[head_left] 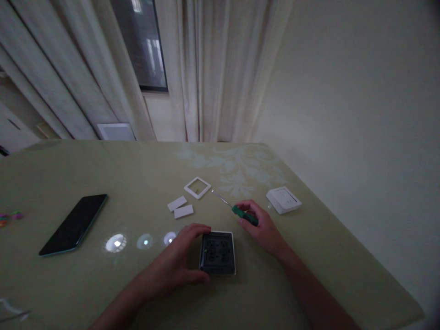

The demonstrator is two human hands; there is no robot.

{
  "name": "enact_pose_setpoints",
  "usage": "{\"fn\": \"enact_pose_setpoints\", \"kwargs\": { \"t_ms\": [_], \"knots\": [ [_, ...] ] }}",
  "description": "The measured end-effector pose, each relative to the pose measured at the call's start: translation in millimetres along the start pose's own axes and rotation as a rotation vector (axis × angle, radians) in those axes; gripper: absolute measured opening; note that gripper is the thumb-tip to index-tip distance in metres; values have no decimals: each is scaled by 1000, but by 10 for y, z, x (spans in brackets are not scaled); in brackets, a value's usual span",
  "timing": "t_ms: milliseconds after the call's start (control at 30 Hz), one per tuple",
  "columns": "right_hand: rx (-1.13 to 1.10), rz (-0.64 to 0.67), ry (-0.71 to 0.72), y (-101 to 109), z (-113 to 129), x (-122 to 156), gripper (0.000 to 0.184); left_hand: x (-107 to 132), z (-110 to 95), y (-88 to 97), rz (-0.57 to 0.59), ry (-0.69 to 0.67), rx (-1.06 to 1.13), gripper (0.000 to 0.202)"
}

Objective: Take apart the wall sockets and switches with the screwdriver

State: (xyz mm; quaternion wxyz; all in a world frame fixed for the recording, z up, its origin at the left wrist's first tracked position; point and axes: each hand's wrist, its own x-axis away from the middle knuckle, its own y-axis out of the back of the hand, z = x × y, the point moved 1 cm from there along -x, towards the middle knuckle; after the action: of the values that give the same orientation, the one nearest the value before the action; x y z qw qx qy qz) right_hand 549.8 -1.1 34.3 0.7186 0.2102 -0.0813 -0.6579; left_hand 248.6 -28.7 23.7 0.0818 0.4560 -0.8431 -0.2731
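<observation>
My left hand [184, 259] grips the left side of a square switch box [217, 253], dark inside with a white rim, fingers at its top edge and thumb at its lower edge. In my right hand [256, 222] is a screwdriver [244, 215] with a green and black handle. Its thin metal shaft points up and left, the tip close to a white square frame [197, 188] lying on the table. Some small screws or bits, too small to make out, show inside that frame. Two white rectangular plates [183, 211] lie left of the screwdriver, one partly overlapping the other.
A white wall socket [283, 200] sits near the table's right edge. On the left lies a black tablet or phone [74, 224], with small colourful items [10, 217] beyond it. The table [137, 169] meets a wall on the right and curtains [220, 68] behind.
</observation>
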Motion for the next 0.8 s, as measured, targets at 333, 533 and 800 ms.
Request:
{"fn": "enact_pose_setpoints", "kwargs": {
  "t_ms": [333, 533, 800],
  "knots": [
    [4, -1, 5, -5, -20, -5, 33, 20, 67, -45, -20, 5, -66, 95],
    [7, -1, 13, -10, -10, -9, 32, 13, 11, -22, -24, 43, -70, 90],
    [6, 4, 4, -14, -24, -4, 33, -5, -71, -2, 13, 25, -115, 85]
  ]
}}
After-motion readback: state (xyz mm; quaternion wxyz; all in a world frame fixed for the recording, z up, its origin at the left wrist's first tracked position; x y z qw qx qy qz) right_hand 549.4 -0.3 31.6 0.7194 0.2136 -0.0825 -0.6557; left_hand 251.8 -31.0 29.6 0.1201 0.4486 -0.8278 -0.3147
